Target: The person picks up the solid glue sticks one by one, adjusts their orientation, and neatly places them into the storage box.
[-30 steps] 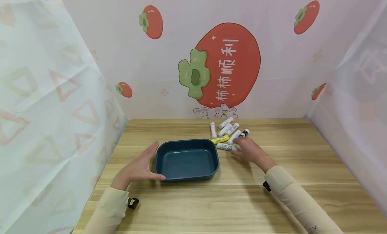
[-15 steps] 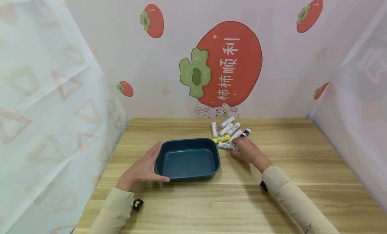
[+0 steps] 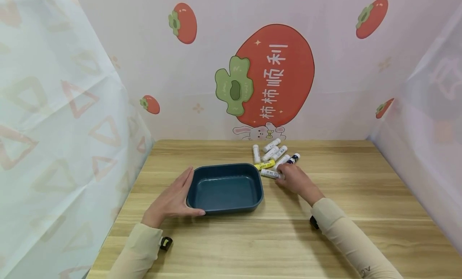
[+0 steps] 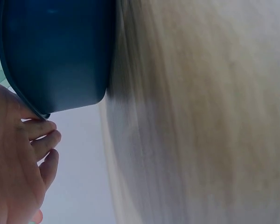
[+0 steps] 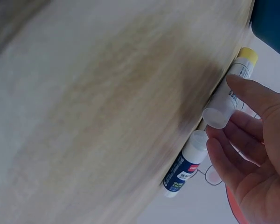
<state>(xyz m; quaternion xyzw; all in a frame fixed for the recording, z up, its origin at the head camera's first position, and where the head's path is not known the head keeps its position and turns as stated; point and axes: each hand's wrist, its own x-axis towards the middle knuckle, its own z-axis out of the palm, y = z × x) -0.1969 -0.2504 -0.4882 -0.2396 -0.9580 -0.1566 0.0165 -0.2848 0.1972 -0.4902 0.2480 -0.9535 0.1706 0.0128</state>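
The left hand (image 3: 173, 201) lies at the left end of a dark teal rectangular dish (image 3: 225, 210), its thumb along the near side and its other fingers fairly straight by the left side. In the left wrist view, fingertips touch the dish's rim near a corner. At the right, the right hand (image 3: 297, 180) pinches a white glue stick (image 3: 268, 173) lying on the table. The right wrist view shows the thumb on that stick, with part of the other fingers hidden behind it. Beside the hand lies a navy-labelled glue stick (image 5: 179, 175).
Several white glue sticks (image 3: 256, 154) and a yellow one (image 3: 265, 164) lie loosely grouped behind the dish's right corner. They rest on a wood-grain table (image 3: 234, 247). A printed backdrop (image 3: 202, 70) stands at the table's back edge, with pale sheets at both sides.
The left hand has moved slightly right, closer against the dish, with its thumb further along the near side. The right hand's fingers have drawn in around the white glue stick.
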